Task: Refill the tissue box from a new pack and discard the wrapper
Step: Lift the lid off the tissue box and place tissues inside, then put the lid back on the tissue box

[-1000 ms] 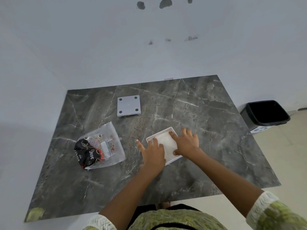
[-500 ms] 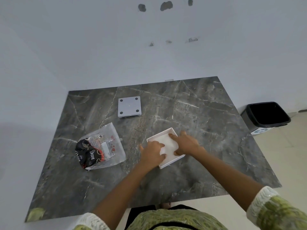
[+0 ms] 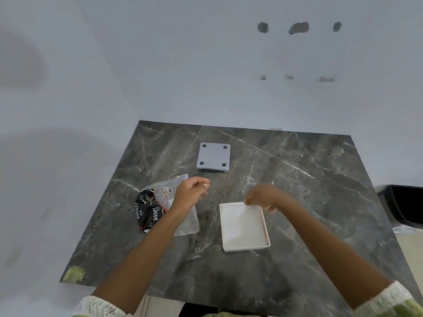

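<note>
A white open tissue box tray (image 3: 243, 227) with white tissues lying flat inside sits on the dark marble table (image 3: 315, 179), right of centre. Its grey square piece (image 3: 213, 157) with dark round feet lies farther back. The clear plastic wrapper (image 3: 186, 225) with black Dove print lies to the left, partly under my left forearm. My left hand (image 3: 191, 193) hovers above the wrapper's far corner, fingers loosely curled with nothing seen in them. My right hand (image 3: 263, 196) hangs curled over the tray's far edge, also holding nothing.
A black waste bin (image 3: 405, 207) stands on the floor off the table's right edge. White walls close in behind and to the left of the table. A greenish patch (image 3: 73, 273) marks the table's near left corner.
Both hands have lifted off the tissues in the tray and drawn apart, the left one now over the wrapper. The tray looks turned square to me, and my head has swung left.
</note>
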